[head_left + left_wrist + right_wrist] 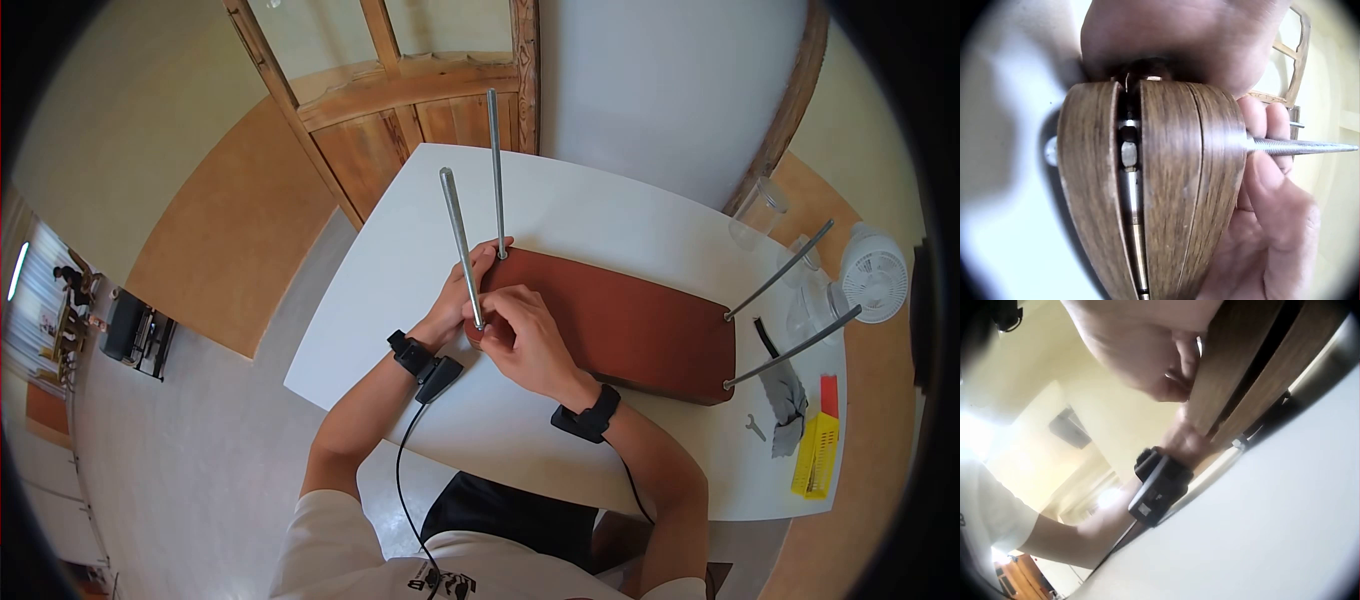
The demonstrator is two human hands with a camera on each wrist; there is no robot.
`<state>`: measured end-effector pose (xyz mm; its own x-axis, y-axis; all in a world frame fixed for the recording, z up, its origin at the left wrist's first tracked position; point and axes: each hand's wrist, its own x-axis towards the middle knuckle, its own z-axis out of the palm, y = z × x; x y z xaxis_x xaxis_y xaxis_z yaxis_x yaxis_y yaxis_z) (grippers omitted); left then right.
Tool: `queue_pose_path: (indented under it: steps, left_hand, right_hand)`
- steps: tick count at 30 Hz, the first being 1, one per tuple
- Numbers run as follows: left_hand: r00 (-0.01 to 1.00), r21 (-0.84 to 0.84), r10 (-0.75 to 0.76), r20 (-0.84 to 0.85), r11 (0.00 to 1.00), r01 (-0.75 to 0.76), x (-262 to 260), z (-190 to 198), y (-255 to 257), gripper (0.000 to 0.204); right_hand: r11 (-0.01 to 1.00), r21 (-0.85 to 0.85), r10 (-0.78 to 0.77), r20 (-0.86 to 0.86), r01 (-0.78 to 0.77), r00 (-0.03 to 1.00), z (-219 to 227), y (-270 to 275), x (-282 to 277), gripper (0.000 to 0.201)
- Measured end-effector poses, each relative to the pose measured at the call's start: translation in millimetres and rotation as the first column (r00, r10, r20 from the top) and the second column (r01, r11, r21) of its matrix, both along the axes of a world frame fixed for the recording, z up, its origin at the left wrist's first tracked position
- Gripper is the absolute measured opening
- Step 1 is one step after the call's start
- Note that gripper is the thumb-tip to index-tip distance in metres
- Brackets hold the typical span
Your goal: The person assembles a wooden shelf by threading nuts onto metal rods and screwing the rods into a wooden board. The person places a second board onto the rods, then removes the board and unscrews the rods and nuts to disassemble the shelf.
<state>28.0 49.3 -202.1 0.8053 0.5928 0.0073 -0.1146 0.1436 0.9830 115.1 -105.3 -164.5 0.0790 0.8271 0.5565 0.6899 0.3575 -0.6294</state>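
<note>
Beside a wood-framed partition spreads a white table, broad enough to bear the whole work at a comfortable reach. On it lies the long reddish-brown slab, close to the person, its wide face up so that the corners are easy to get at. Side on, it shows wood-grained layers with metal parts in the gap between two of them.

Four metal rods rise from its corners: a far-left rod, a near-left rod, and a right-hand pair leaning outward in the view. Clear of the tabletop, their lower ends seem easy to finger.

Both hands share the left end, close together but on different jobs. The left hand lies against that end, probably to steady it; I can't tell how far its fingers curl. The right hand pinches the near-left rod low down, where fingertips have best control.

Off to the right, out of the arms' way, stand a white fan, a yellow basket, a crumpled grey cloth and, smallest, a spanner, near the slab.
</note>
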Motion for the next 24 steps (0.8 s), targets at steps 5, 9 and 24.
queue_pose_path:
  steps: [5, 9, 24]
  left_hand:
    - [0.998, -0.070, -0.026, -0.053, 0.997, 0.022, -3.7, 6.1, -1.1, 0.050]
    - [0.998, -0.044, -0.042, -0.043, 0.998, 0.040, -2.7, -1.5, 4.1, 0.050]
    - [1.000, 0.027, -0.002, -0.001, 1.000, 0.002, 0.6, -2.4, 2.2, 0.049]
  right_hand:
    - [0.989, -0.123, -0.072, 0.097, 0.083, 0.993, 1.4, -0.6, -0.5, 0.025]
    - [1.000, 0.012, 0.014, 0.083, -0.015, 0.996, -5.4, 2.0, 0.8, 0.025]
    - [0.999, -0.042, -0.034, -0.045, 0.032, 0.998, -2.0, 2.4, -0.7, 0.019]
